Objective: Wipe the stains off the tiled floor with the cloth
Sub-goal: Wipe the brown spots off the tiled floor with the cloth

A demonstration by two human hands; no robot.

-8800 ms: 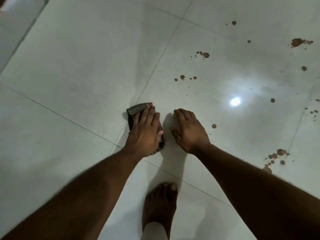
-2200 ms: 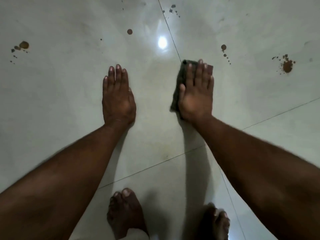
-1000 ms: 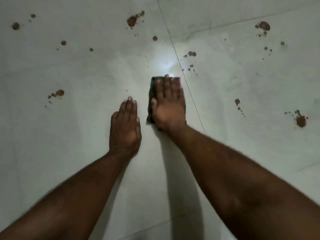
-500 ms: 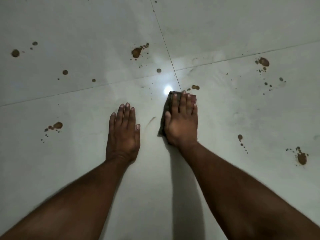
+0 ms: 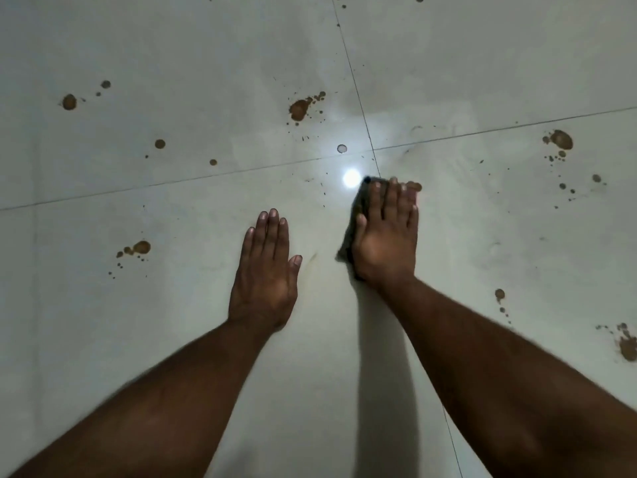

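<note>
My right hand [image 5: 386,236] lies flat on a dark cloth [image 5: 355,219] and presses it to the pale tiled floor [image 5: 482,243]; only the cloth's left edge and top corner show past the fingers. A small brown stain [image 5: 416,186] touches my right fingertips. My left hand [image 5: 265,270] rests flat on the tile to the left, fingers together, holding nothing. Brown stains dot the floor: a large splat [image 5: 299,108] ahead, a spot [image 5: 342,148] near the tile joint, a blot [image 5: 561,139] at the upper right, another blot [image 5: 141,248] at the left.
Grout lines cross just ahead of the cloth at a joint [image 5: 373,150]. A bright lamp reflection [image 5: 351,177] shines beside the cloth. More stains sit at the far left [image 5: 69,102], lower right [image 5: 499,294] and right edge [image 5: 626,345].
My right hand has kept sliding the cloth over the tile near the grout joint, and the stains by its fingertips are mostly covered. The left hand stays planted. The view has shifted slightly.
</note>
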